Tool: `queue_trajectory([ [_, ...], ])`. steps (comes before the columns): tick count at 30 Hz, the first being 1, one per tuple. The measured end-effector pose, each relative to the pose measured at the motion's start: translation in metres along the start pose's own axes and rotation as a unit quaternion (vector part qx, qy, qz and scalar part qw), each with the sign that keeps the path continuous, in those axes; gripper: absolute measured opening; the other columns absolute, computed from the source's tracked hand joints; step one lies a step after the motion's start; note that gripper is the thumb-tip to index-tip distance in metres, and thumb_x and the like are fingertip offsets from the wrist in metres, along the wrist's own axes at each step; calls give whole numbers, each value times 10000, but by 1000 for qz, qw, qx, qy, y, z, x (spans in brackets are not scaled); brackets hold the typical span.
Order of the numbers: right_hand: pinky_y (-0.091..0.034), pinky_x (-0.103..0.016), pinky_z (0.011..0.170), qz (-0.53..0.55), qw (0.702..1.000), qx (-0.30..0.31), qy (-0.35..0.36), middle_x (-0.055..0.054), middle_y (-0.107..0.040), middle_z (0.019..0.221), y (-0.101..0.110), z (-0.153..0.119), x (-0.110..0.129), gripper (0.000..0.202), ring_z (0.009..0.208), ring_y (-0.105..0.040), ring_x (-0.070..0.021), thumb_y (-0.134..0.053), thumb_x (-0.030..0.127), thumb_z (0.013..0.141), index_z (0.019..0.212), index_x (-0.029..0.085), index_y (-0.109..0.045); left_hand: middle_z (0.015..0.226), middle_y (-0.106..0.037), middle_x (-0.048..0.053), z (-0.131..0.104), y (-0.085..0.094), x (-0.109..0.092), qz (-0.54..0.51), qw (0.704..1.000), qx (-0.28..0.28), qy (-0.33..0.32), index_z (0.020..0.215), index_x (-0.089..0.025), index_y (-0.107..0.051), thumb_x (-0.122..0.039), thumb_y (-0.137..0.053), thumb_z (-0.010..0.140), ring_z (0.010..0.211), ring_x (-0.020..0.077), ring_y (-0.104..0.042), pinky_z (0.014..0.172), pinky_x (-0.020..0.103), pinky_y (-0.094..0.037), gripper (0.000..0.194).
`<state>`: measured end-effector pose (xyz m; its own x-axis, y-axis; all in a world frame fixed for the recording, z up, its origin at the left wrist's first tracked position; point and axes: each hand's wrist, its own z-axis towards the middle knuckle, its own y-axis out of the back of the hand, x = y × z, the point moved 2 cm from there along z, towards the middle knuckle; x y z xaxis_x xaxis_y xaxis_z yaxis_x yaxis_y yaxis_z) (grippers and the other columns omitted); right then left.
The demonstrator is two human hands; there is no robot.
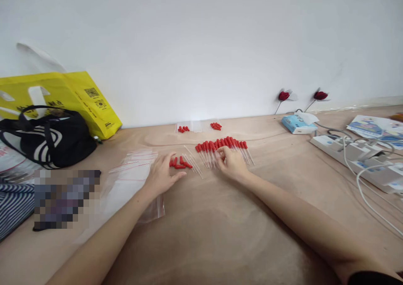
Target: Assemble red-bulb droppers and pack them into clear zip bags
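Our left grip (160, 175) is spread, loose red bulbs (180, 166) at its 2 o'clock; right grip (233, 163) at droppers (228, 141), can't tell if pinching.

Diffuse light, wall (195, 58) pale and bright, bench (201, 230) dimmer with soft shadows toward the near edge; blocky pixelation (64, 205) at left.

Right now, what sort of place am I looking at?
Possibly a room at home: a yellow shopping bag, a black bag with white stripes and a blue tissue packet share the tabletop with red-bulbed droppers.
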<state>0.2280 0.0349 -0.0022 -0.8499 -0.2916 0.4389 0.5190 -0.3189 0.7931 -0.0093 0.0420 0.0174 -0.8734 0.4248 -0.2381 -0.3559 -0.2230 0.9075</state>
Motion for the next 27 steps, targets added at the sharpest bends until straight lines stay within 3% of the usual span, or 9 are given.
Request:
queue_trajectory([
  [5,-290,-294,667,-63,992,6,-106,-34,-636,713,-17,25,0,189,715,-570,-184,-448,234,762,922,151,-506,981,-521,64,5,2,24,5,998,61,-10,1043,-177,-485,-436,-588,703,951,236,-493,800,348,-405,439],
  [10,-272,-324,746,-91,992,19,-87,-53,-649,783,-19,31,5,178,818,-565,-196,-441,299,781,819,179,-567,932,-500,48,6,-1,28,1,997,73,-16,1019,-181,-512,-342,-569,733,887,213,-513,763,327,-423,333],
  [13,-269,-336,767,-84,994,22,-62,-54,-652,835,-21,38,21,210,862,-552,-200,-434,320,783,790,196,-603,916,-505,44,7,-5,29,-14,997,71,-12,979,-178,-540,-288,-551,749,855,202,-524,744,318,-430,256],
  [16,-264,-352,803,-85,994,53,-53,-66,-653,877,-33,54,45,222,883,-549,-202,-434,292,776,795,203,-636,887,-518,39,8,-7,28,-21,998,48,-34,908,-183,-575,-253,-533,763,853,200,-519,768,326,-422,167],
  [20,-269,-361,825,-109,980,130,-102,-115,-644,927,-54,78,69,235,892,-563,-212,-465,259,750,873,169,-644,856,-510,30,7,-9,22,-17,996,25,-81,873,-205,-603,-210,-528,767,836,190,-507,766,320,-420,130],
  [27,-274,-417,840,-126,968,174,-132,-145,-648,902,-71,92,77,232,882,-576,-246,-527,259,722,887,141,-640,877,-500,44,6,-17,3,-6,988,9,-153,992,-220,-605,-217,-542,776,821,188,-479,743,326,-422,224],
])
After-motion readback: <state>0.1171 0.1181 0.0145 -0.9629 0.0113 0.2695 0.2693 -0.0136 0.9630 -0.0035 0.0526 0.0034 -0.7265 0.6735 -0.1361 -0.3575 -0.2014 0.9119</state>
